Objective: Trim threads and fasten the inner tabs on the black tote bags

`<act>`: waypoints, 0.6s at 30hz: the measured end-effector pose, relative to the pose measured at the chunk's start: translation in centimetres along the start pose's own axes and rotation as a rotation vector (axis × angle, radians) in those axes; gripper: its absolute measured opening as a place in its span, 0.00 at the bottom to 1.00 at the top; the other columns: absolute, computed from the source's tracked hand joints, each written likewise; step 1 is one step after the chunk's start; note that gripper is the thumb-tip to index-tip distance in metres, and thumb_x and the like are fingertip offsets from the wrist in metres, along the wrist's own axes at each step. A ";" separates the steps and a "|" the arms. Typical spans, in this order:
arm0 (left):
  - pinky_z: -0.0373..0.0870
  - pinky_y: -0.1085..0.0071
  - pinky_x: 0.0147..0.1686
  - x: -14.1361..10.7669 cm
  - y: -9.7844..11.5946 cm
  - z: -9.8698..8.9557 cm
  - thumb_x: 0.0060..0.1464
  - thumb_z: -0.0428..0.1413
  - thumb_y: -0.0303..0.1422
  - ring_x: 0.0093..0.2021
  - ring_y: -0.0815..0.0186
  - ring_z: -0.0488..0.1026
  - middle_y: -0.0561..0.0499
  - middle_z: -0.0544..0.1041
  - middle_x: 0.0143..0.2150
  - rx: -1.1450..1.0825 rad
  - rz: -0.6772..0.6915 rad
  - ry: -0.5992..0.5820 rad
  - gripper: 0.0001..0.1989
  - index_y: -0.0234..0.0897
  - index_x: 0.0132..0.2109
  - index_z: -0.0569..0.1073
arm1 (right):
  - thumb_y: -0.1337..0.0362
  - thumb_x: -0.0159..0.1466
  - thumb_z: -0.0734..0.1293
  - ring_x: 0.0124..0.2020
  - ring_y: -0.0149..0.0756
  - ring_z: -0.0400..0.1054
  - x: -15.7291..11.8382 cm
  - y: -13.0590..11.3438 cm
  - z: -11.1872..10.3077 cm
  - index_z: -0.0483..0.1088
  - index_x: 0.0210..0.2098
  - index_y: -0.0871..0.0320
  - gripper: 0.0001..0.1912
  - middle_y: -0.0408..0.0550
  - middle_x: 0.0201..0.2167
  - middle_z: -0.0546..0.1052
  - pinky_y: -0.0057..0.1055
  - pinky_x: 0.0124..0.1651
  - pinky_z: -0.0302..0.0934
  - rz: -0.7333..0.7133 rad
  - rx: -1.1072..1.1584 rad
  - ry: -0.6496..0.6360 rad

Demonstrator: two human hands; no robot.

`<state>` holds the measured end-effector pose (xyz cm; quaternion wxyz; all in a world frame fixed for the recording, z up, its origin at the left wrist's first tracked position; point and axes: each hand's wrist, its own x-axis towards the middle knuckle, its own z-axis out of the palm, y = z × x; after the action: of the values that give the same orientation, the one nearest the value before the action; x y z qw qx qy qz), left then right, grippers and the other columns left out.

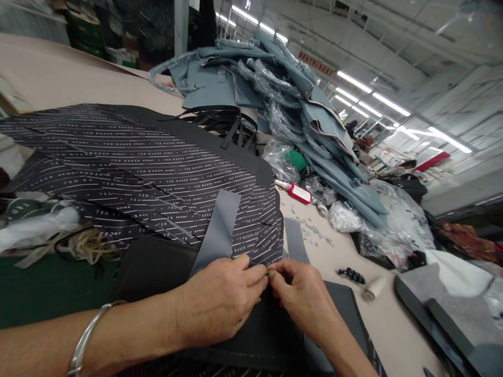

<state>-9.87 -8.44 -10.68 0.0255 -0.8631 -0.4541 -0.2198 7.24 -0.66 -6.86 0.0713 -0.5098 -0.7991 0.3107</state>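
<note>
My left hand (pixel 228 298) and my right hand (pixel 294 288) meet fingertip to fingertip at the front of the work. Both are closed in a pinch; whatever lies between the fingers is small, dark and mostly hidden. Beneath them is a black panel (pixel 157 267), its middle covered by my hands. A grey strip (pixel 220 225) runs up from behind my left hand, and another grey strip (pixel 297 241) lies beyond my right one. Behind the panel spreads dark lining fabric (pixel 165 167) printed with white lines and lettering, in overlapping layers.
Grey-blue bags (pixel 251 78), partly wrapped in plastic, are heaped at the back. A red-labelled bottle (pixel 294 191) and small clear discs (pixel 308 230) lie on the pale table (pixel 396 324). To the right are a black coil (pixel 351 275) and a cone-shaped spool (pixel 374 288).
</note>
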 end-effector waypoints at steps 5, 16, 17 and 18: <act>0.66 0.62 0.34 0.0 0.0 -0.1 0.65 0.48 0.30 0.37 0.61 0.66 0.48 0.75 0.45 -0.003 -0.009 0.005 0.12 0.34 0.50 0.74 | 0.63 0.61 0.61 0.24 0.34 0.68 0.2 -0.1 -0.1 0.76 0.29 0.57 0.12 0.44 0.21 0.75 0.28 0.27 0.56 0.004 -0.052 0.007; 0.65 0.62 0.31 0.0 0.1 0.0 0.64 0.49 0.30 0.37 0.60 0.65 0.50 0.75 0.44 -0.018 -0.045 -0.026 0.12 0.35 0.50 0.73 | 0.66 0.61 0.61 0.22 0.32 0.67 0.7 0.3 -0.1 0.72 0.26 0.57 0.11 0.43 0.19 0.73 0.26 0.24 0.54 0.023 -0.076 -0.025; 0.65 0.62 0.31 0.0 0.1 0.0 0.64 0.49 0.30 0.37 0.61 0.65 0.51 0.75 0.44 -0.012 -0.034 -0.024 0.12 0.35 0.50 0.74 | 0.67 0.60 0.61 0.21 0.32 0.66 0.9 0.3 0.0 0.71 0.26 0.57 0.10 0.42 0.18 0.72 0.26 0.23 0.55 0.053 -0.049 -0.043; 0.64 0.62 0.31 0.0 0.0 -0.1 0.64 0.49 0.29 0.36 0.61 0.65 0.51 0.75 0.44 -0.007 -0.022 -0.021 0.12 0.35 0.50 0.74 | 0.68 0.59 0.61 0.19 0.31 0.66 1.1 0.3 0.1 0.70 0.26 0.57 0.09 0.41 0.17 0.71 0.25 0.22 0.55 0.096 -0.010 -0.072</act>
<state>-9.87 -8.45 -10.60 0.0154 -0.8603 -0.4630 -0.2126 6.88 0.34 -7.34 0.0250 -0.5366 -0.7772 0.3277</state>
